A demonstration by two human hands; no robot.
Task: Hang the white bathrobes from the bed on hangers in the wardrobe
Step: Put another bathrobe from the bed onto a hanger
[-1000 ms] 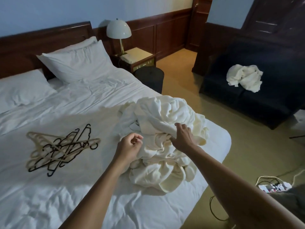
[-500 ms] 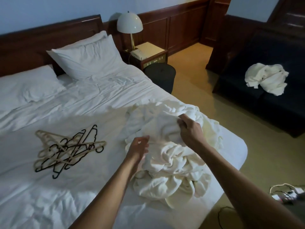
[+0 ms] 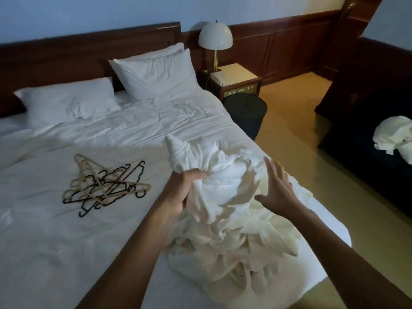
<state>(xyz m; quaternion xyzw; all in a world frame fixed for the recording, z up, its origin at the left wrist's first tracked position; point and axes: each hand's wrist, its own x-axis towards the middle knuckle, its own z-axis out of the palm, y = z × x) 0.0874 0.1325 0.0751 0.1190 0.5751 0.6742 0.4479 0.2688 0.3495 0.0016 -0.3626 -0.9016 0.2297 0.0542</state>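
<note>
Across the wide white-sheeted bed [image 3: 66, 253], a crumpled heap of white terry bathrobes [image 3: 225, 219] lies near the right edge, with a tangle of black and cream plastic hangers [image 3: 104, 186] well apart to its left. The left hand [image 3: 180, 192] is clenched on a bunched fold of the robes, lifting it, while the right hand [image 3: 278, 192] hovers with fingers spread, gripping nothing

White bathrobes [image 3: 225, 197], black-and-beige hangers [image 3: 104, 186]

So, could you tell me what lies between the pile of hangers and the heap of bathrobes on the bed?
In the head view, only bare white sheet separates the hangers from the bathrobes; the left hand grips the heap's near edge.
</note>
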